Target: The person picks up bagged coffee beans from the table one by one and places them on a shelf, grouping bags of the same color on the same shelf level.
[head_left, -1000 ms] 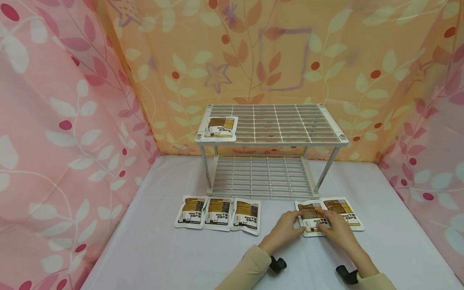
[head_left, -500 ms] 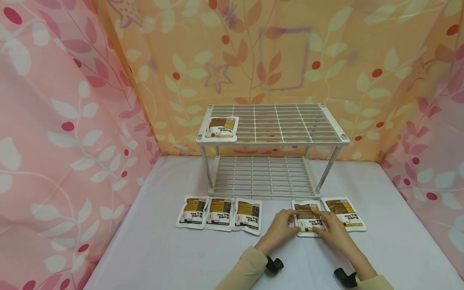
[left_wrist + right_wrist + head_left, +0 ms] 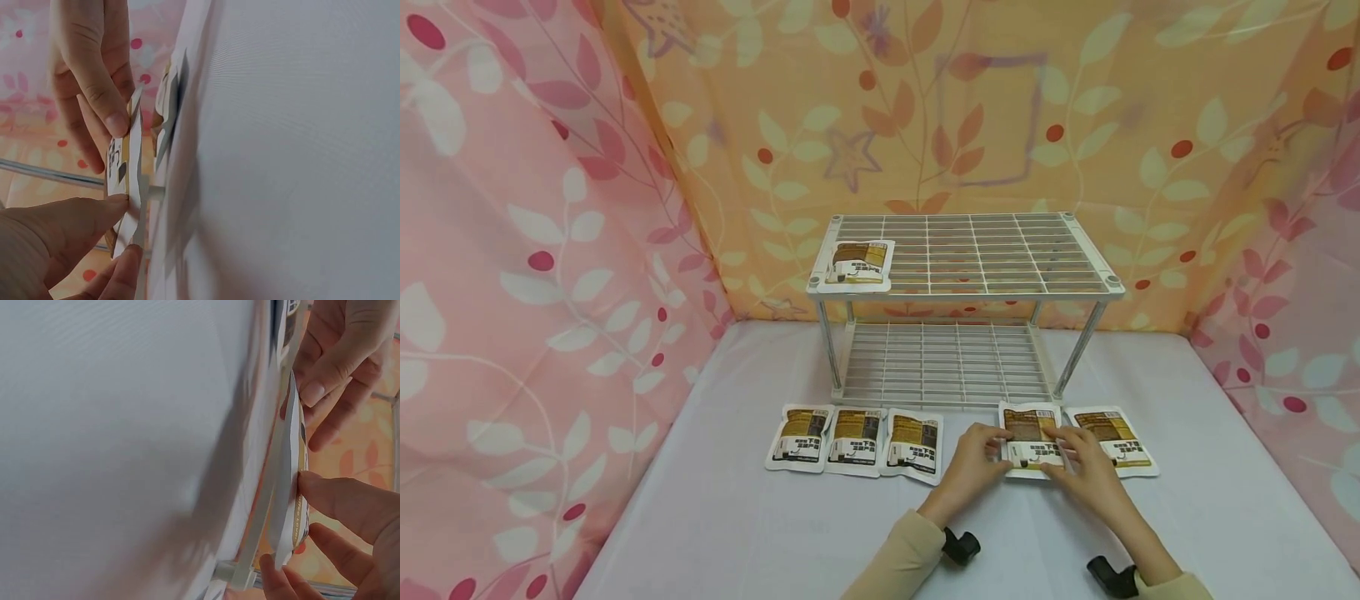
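Note:
A flat white-edged pouch (image 3: pixel 1028 421) with a brown, gold and white printed front is held between both hands in front of the rack. My left hand (image 3: pixel 972 468) pinches its left edge, thumb on the printed face and fingers behind. On the opposite edge, my right hand (image 3: pixel 1093 477) pinches it the same way. Both wrist views show the pouch (image 3: pixel 133 169) nearly edge-on, with space between it and the white tabletop. Just right of it, a similar pouch (image 3: pixel 1114 437) lies on the table, partly covered by the right hand.
A two-tier white wire rack (image 3: pixel 962 297) stands behind the hands, its metal legs rising from the lower shelf (image 3: pixel 940 367). One pouch (image 3: pixel 857 262) lies on its top left corner. Three more pouches (image 3: pixel 854 442) lie side by side at the front left. Patterned cloth (image 3: pixel 760 108) surrounds the table.
Both hands have drawn the held pouch leftward, apart from the pouch on its right, then raised it from the table toward the rack. The other pouches have stayed put.

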### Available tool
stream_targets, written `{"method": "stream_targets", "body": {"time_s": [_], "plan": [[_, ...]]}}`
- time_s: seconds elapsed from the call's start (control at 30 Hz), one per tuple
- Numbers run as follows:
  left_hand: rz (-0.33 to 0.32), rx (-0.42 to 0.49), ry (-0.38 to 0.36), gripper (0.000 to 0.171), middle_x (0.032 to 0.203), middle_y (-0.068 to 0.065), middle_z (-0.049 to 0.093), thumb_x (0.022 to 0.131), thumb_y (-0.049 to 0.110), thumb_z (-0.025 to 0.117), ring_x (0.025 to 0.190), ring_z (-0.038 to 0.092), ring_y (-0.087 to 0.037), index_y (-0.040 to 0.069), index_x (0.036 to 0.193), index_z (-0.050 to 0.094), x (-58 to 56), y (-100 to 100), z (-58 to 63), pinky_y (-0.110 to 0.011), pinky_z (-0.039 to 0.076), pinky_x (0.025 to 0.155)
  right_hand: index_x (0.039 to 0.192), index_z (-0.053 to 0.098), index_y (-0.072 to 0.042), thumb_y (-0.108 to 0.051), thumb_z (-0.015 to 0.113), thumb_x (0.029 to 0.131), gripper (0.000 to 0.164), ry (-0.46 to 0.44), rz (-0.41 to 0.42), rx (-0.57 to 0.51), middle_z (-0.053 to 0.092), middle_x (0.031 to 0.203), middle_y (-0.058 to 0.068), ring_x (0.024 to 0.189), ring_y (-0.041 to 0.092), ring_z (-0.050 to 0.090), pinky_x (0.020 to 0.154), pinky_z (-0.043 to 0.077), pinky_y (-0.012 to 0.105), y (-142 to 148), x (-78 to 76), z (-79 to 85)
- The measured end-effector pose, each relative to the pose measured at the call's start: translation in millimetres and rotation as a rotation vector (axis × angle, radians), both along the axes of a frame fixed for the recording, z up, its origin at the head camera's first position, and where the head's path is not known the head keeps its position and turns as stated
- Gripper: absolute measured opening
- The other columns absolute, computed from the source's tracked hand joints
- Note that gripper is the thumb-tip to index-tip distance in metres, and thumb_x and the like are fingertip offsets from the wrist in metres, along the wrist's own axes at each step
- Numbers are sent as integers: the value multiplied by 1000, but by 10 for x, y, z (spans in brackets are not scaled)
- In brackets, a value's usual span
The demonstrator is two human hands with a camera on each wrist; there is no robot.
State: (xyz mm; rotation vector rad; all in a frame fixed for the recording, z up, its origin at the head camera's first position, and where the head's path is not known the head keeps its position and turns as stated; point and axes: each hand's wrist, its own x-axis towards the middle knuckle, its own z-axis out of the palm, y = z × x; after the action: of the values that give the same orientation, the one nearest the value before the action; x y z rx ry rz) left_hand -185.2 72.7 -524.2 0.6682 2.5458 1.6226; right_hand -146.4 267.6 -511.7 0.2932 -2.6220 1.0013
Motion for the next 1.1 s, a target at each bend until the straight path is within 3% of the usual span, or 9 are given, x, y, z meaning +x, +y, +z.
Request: {"method": "stream_targets", "body": {"time_s": [0.33,0.67,1.1], "plan": [[-5,85,31,37,115,-9,54,76,1,73,99,59,-22,5,112,65,-22,-122,117,-22,52,82,121,57,1,-7,79,71,55,5,-16,-28,41,124,29,96,44,58,78,52,47,-106,-24,135],[-11,43,132,36,123,-14,52,78,3,72,99,58,-21,6,113,65,-72,-294,271,-24,52,80,121,58,0,-4,80,68,57,71,30,-51,43,125,28,98,41,57,77,52,46,-233,-101,253],[24,17,125,47,133,-14,44,77,3,74,106,56,-27,11,122,61,-70,-531,455,-30,52,84,125,56,-3,-2,80,68,62,143,110,-26,37,134,25,114,41,45,81,51,47,-428,-200,440]]}}
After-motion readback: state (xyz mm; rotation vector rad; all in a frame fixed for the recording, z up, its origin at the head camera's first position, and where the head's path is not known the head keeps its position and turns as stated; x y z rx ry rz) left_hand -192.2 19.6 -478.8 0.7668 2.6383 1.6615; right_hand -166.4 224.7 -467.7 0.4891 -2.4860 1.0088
